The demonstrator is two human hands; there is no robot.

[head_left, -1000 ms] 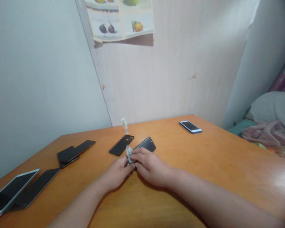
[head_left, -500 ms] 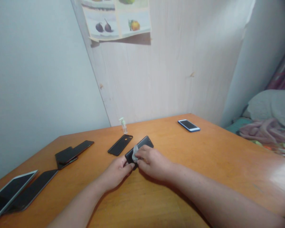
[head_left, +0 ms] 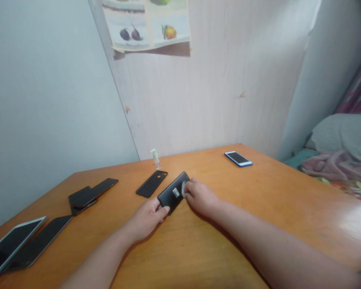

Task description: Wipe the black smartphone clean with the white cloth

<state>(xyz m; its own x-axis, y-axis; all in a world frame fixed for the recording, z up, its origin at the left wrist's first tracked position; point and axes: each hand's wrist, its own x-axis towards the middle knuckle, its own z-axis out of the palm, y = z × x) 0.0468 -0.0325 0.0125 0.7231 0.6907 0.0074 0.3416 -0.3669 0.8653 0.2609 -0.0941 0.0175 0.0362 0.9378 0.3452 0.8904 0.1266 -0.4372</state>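
Note:
A black phone (head_left: 171, 196) is held at its lower left end by my left hand (head_left: 152, 216), thumb on top and fingers beneath. A pale label (head_left: 176, 193) shows on the phone's upward face. My right hand (head_left: 200, 196) pinches a crumpled whitish wipe (head_left: 183, 188) against the phone's right edge; most of the wipe is hidden by the fingers. Just beyond the phone lies a black phone case (head_left: 152, 184) with a round hole near one end. Behind it stands a small clear pump bottle (head_left: 155, 159).
On the left of the wooden table (head_left: 174, 257) lie a white-framed device (head_left: 12, 245), a dark phone (head_left: 43, 243) and overlapping black phones or cases (head_left: 93, 194). A white phone with a blue edge (head_left: 238, 159) lies far right. Walls border the back.
My right hand has slid the wipe rightward across the phone to its edge, uncovering the label. My left hand keeps its hold, almost unmoved.

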